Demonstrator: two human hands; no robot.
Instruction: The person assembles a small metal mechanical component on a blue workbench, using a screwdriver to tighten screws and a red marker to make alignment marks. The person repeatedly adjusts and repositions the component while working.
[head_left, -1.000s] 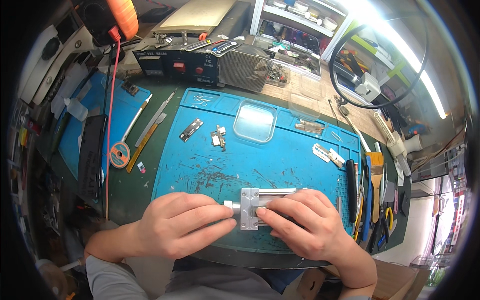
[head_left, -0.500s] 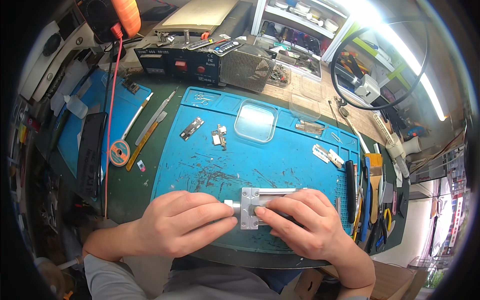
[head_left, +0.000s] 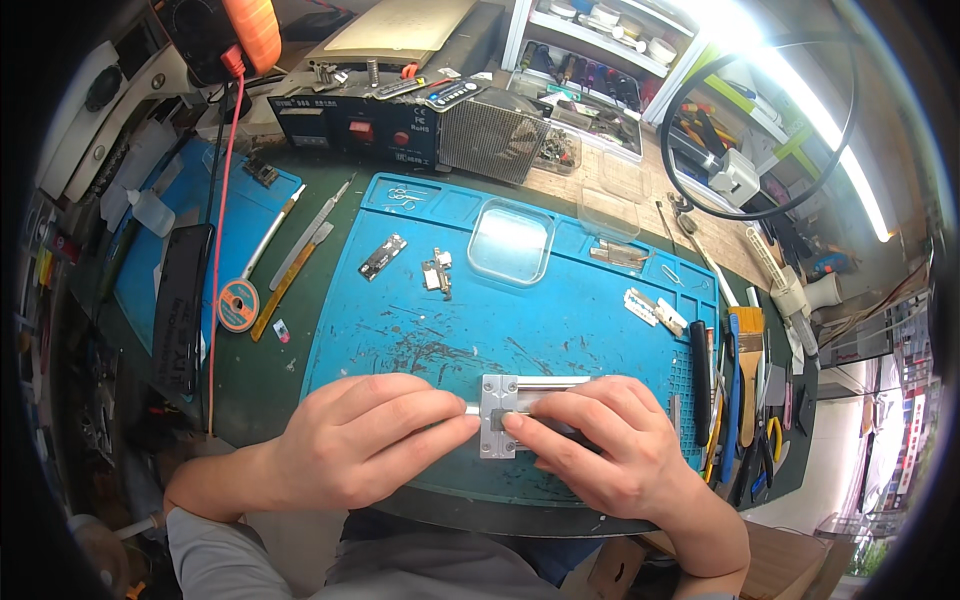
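A silver metal circuit-board holder (head_left: 491, 391) with guide rails lies on the blue mat near its front edge. My left hand (head_left: 372, 445) closes its thumb and fingers on the pale knob (head_left: 472, 408) at the holder's left end. From the other side, my right hand (head_left: 625, 440) pinches a small dark flat piece (head_left: 497, 422) against the jaw, its fingertips touching the metal block. Most of the piece is hidden by the fingers, so its kind does not show. Beyond the hands lie a small circuit board (head_left: 383, 257) and some metal-shielded board parts (head_left: 437, 272).
A clear plastic box (head_left: 512, 243) stands at the mat's back. Razor blades (head_left: 655, 310) lie to the right, beside brushes and hand tools (head_left: 747, 370). A solder spool (head_left: 239, 306) and knives are at left. A black powered unit (head_left: 370, 130) stands behind.
My left fingers have shifted slightly right, nearer the holder's block, and less of the knob shows. My right fingertips have moved slightly left with the small piece.
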